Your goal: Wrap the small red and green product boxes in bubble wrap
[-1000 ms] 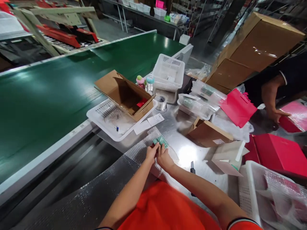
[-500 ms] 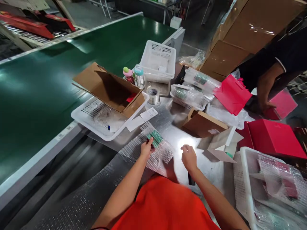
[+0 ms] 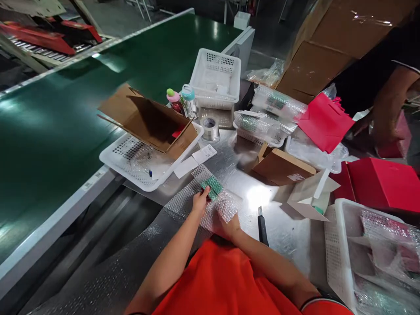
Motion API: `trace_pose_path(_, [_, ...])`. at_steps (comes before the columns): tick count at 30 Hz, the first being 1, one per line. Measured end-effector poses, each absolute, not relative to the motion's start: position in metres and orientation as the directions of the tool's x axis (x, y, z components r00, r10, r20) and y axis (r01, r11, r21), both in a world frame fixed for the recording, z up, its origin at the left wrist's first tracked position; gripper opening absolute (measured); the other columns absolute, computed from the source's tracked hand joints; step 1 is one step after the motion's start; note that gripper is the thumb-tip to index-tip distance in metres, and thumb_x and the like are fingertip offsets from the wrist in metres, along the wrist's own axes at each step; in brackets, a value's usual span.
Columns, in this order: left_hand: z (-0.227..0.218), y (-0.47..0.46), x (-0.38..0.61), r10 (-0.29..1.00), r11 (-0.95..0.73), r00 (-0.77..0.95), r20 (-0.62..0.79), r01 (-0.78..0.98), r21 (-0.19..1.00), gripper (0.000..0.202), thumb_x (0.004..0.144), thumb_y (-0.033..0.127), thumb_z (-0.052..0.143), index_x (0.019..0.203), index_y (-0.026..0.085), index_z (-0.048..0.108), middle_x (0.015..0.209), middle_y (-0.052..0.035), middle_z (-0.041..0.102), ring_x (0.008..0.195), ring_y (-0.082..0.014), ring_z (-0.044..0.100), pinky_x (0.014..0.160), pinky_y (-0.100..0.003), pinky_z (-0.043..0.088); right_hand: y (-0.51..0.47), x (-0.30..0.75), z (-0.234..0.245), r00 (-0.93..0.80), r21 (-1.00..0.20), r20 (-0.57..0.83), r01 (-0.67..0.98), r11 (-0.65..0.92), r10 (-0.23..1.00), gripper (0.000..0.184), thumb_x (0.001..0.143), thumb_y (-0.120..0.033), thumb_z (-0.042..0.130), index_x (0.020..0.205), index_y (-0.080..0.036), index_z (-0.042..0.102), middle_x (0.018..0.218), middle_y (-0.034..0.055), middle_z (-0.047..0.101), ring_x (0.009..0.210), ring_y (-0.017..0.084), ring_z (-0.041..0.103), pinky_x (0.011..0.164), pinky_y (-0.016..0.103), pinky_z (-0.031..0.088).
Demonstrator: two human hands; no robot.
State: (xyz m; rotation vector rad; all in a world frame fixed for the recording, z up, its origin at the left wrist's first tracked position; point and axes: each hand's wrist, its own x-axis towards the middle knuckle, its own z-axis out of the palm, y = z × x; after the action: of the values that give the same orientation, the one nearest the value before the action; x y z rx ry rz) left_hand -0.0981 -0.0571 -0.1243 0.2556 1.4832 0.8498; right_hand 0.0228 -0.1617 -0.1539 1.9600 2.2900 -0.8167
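My left hand (image 3: pixel 200 201) pinches a small green item (image 3: pixel 212 187) that lies on a long sheet of bubble wrap (image 3: pixel 183 208) running off the steel table toward me. My right hand (image 3: pixel 226 226) lies under a fold of the bubble wrap, its fingers mostly covered by it, gripping the fold just right of the green item. A black-handled cutter (image 3: pixel 262 224) rests on the table to the right of my right hand.
A white tray (image 3: pixel 131 168) holds an open cardboard box (image 3: pixel 147 120). Behind are a white basket (image 3: pixel 216 78), a tape roll (image 3: pixel 210 127), two small bottles (image 3: pixel 182 100), wrapped packets, a small brown box (image 3: pixel 282 168), red boxes (image 3: pixel 382 186) and another person's arm (image 3: pixel 387 113). A green conveyor (image 3: pixel 65 113) runs left.
My right hand came back from near the cutter to the bubble wrap beside my left hand. The other person's arm shifted right. The left hand stayed on the green item.
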Motion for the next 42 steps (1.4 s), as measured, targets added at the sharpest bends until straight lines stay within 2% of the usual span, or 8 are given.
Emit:
trace_pose_path(4, [-0.126,-0.057,-0.099,0.616,0.716,-0.138,-0.776,-0.311,0.624,0.054,0.052,0.059,0.090,0.068,0.017,0.061,0.059,0.0015,0.060,0.051,-0.0115,0.053,0.051,-0.025,0.038,-0.155,0.067,-0.148,0.034,-0.267,-0.501,0.944,-0.191,0.865,0.025,0.086,-0.014,0.058,0.103,-0.009,0.075,0.099,0.0248,0.074,0.096,0.038,0.070,0.081,0.049,0.055])
trace_pose_path(9, [-0.132,-0.058,-0.102,0.606,0.735,-0.107,-0.789,-0.306,0.606,0.055,0.054,0.060,0.090,0.075,0.017,0.064,0.064,-0.0012,0.063,0.055,-0.0141,0.057,0.057,-0.028,0.044,-0.147,0.079,-0.143,0.169,-0.328,-0.518,0.866,-0.376,0.839,0.043,0.090,-0.018,0.051,0.132,-0.018,0.065,0.117,0.0141,0.071,0.093,0.025,0.071,0.081,0.034,0.053])
trace_pose_path(12, [-0.136,-0.059,-0.102,0.604,0.728,-0.112,-0.789,-0.325,0.604,0.057,0.052,0.061,0.091,0.077,0.017,0.064,0.065,-0.0008,0.062,0.056,-0.0141,0.056,0.060,-0.030,0.046,-0.155,0.107,-0.131,0.176,-0.405,-0.514,0.813,-0.418,0.839,0.029,0.084,-0.014,0.052,0.101,-0.022,0.075,0.105,0.0077,0.073,0.094,0.022,0.070,0.085,0.030,0.050])
trace_pose_path(15, [-0.138,-0.059,-0.101,0.608,0.711,-0.118,-0.785,-0.359,0.604,0.062,0.046,0.063,0.092,0.076,0.017,0.064,0.064,0.0005,0.061,0.055,-0.0131,0.055,0.059,-0.030,0.045,-0.150,0.145,-0.117,0.242,-0.461,-0.484,0.746,-0.480,0.841,0.024,0.082,-0.014,0.048,0.080,-0.020,0.071,0.091,0.0088,0.073,0.092,0.024,0.069,0.088,0.036,0.050])
trace_pose_path(21, [-0.141,-0.061,-0.096,0.629,0.630,-0.149,-0.763,-0.476,0.613,0.066,0.034,0.060,0.096,0.075,0.016,0.067,0.067,0.0001,0.065,0.058,-0.0124,0.056,0.058,-0.028,0.045,-0.049,0.134,-0.118,0.124,-0.732,-0.433,0.530,-0.428,0.893,0.032,0.091,-0.037,0.054,0.115,-0.019,0.065,0.117,0.0100,0.071,0.101,0.021,0.067,0.093,0.036,0.053])
trace_pose_path(29, [-0.153,-0.075,-0.107,0.690,0.520,-0.108,-0.716,-0.614,0.594,0.063,0.041,0.053,0.097,0.086,0.016,0.073,0.084,-0.0054,0.075,0.068,-0.0147,0.064,0.061,-0.027,0.049,0.001,0.062,-0.137,-0.291,-0.808,-0.587,0.271,-0.523,0.756,0.062,0.066,-0.046,0.086,0.118,-0.018,0.067,0.112,0.0083,0.074,0.100,0.023,0.070,0.089,0.035,0.057])
trace_pose_path(34, [-0.158,-0.064,-0.082,0.711,0.554,-0.001,-0.703,-0.615,0.561,0.065,0.038,0.057,0.096,0.083,0.015,0.073,0.080,-0.0048,0.074,0.066,-0.0152,0.064,0.060,-0.028,0.049,0.000,0.093,-0.135,-0.221,-0.785,-0.617,0.234,-0.574,0.755,0.067,0.066,-0.044,0.085,0.124,-0.018,0.062,0.112,0.0083,0.071,0.100,0.024,0.069,0.088,0.038,0.057])
trace_pose_path(42, [-0.167,-0.050,-0.037,0.747,0.560,0.165,-0.644,-0.679,0.475,0.070,0.039,0.055,0.097,0.091,0.015,0.071,0.092,-0.0066,0.074,0.077,-0.0168,0.066,0.071,-0.030,0.052,0.004,0.136,-0.124,-0.051,-0.733,-0.613,0.409,-0.543,0.789,0.080,0.062,-0.043,0.085,0.131,-0.017,0.053,0.116,0.0108,0.066,0.098,0.024,0.067,0.081,0.038,0.057])
